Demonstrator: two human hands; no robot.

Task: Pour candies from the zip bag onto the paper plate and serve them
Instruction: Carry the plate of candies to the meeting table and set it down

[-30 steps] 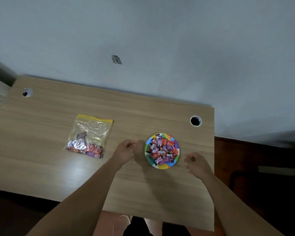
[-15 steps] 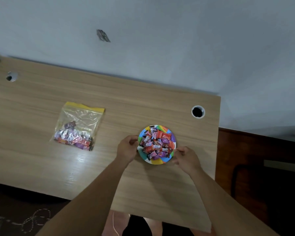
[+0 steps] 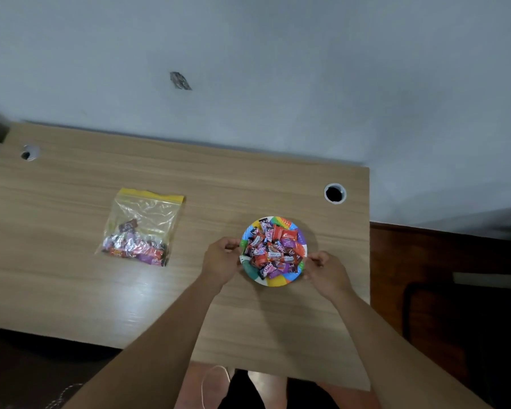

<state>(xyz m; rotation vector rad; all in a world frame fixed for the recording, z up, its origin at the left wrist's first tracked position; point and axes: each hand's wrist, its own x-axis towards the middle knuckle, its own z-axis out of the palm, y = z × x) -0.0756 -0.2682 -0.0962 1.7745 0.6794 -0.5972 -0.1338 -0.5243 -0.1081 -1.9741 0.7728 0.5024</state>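
A colourful paper plate sits on the wooden table, heaped with wrapped candies in red, purple and black. My left hand grips the plate's left rim, and my right hand grips its right rim. Further left lies the clear zip bag with a yellow strip, flat on the table, with several candies still in its lower part.
The table has a round cable hole near its back right corner and another at the back left. Its right edge is close to my right hand. A pale wall rises behind; dark floor lies to the right.
Both hands moved in from beside the plate and closed on its two rims. The plate and the bag stay where they were on the table.
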